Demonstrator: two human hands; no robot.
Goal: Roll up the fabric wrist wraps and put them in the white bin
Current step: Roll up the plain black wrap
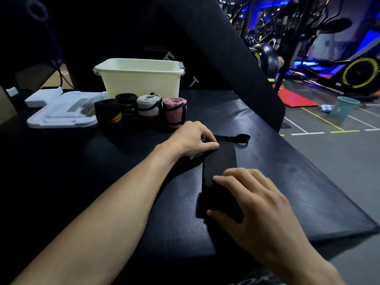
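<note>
**Black wrap pinned flat under both hands**

Head view: the far end of a black wrist wrap (219, 161), laid flat at the centre of the frame, is pinched by the curled fingers and thumb of the left hand (193, 138). The near end of the same wrap is pressed down by the right hand (253, 200), whose fingers are spread and nearly straight on the fabric. A thin black loop (242, 138) is seen trailing from the wrap's far end, just right of the left hand.

One wrap is counted lying unrolled. Four rolled wraps are stood upright in a row left of centre, touching one another: a black one with a yellow stripe (108, 113), a black one with pale bands (126, 106), a grey-white one (148, 106) and a pink one (174, 112). One white bin (139, 79) is set just behind them, in the upper middle of the frame. One white lid (59, 114) is laid at the left.

Everything is carried on a dark padded mat (287, 171). Pale letters are printed on the dark surface behind the bin; only a "T" can be read. One teal cup (345, 106) is seen on the floor at the right.
</note>
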